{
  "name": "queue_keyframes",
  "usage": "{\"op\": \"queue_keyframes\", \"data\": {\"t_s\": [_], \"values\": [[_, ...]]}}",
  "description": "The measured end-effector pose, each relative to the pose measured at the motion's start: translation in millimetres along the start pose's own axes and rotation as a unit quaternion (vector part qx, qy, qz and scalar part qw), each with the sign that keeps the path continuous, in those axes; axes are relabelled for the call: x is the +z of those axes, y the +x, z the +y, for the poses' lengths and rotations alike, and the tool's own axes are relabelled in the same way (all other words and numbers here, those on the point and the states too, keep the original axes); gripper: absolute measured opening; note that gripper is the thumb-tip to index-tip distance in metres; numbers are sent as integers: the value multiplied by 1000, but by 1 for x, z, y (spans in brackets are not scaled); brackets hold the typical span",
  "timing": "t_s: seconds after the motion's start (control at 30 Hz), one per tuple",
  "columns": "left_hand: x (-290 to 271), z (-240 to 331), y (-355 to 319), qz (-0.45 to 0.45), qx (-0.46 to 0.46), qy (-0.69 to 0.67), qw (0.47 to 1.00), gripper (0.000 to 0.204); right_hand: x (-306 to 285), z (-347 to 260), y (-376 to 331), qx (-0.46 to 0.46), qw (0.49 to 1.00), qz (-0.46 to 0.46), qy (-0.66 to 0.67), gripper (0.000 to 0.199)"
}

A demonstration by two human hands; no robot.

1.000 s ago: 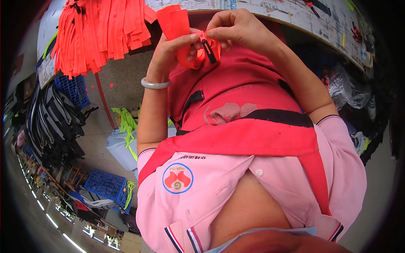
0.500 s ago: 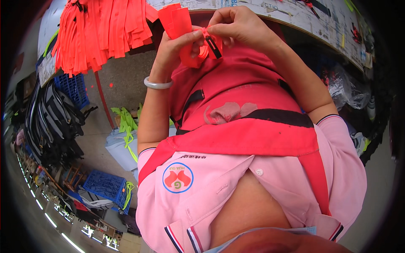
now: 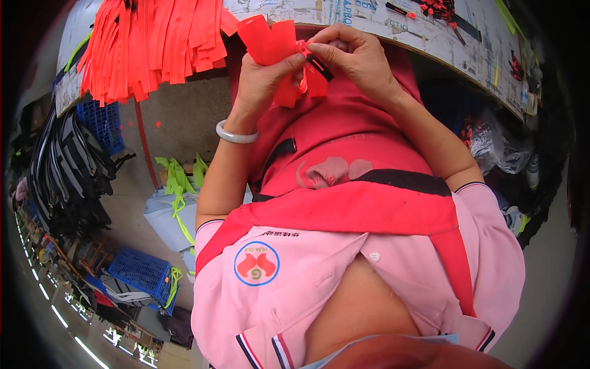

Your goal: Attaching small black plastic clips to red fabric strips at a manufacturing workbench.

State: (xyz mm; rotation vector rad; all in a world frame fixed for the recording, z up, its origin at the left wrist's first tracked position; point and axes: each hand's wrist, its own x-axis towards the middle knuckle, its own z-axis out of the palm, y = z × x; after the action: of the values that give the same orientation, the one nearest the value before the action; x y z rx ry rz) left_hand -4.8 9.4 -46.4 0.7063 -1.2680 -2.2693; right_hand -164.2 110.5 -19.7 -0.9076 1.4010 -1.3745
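Grips a folded, flat, orange-red fabric strap (image 3: 268, 43) in the left hand (image 3: 264, 81), with the thumb closed over it and a loose end standing up beyond the knuckles. Pinches a small bright-red fitting (image 3: 302, 47) between thumb and forefinger of the right hand (image 3: 361, 64), just beside the left thumb, with a slim black slotted clip (image 3: 321, 68) slanting down between both hands. Appears to be at a fine fitting step; cannot tell, behind the fingers, whether threaded through. Seems to call next for a steady left hold and a small, precise right fingertip movement. Has a thick bunch of matching orange-red fabric straps (image 3: 153, 46) left of the left hand, and a scuffed white worktable (image 3: 458, 58) beyond the right hand.
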Motion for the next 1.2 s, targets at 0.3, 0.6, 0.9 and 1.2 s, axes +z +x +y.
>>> {"op": "queue_keyframes", "data": {"t_s": [0.3, 0.6, 0.9, 1.2], "values": [[-2, -6, 7, 9, 52, 48, 997, 10, 0, -5, 6, -56, 994, -29, -87, 15], [-2, -11, 6, 20, 72, 112, 991, 9, -1, 0, 9, -134, 971, -20, -196, 16], [-7, -9, 7, -34, -21, 81, 996, 9, -5, 6, 6, -141, 967, -30, -209, 15], [2, -17, 7, 26, 51, 155, 986, 7, -6, 8, 5, -113, 978, -22, -176, 12]]}}
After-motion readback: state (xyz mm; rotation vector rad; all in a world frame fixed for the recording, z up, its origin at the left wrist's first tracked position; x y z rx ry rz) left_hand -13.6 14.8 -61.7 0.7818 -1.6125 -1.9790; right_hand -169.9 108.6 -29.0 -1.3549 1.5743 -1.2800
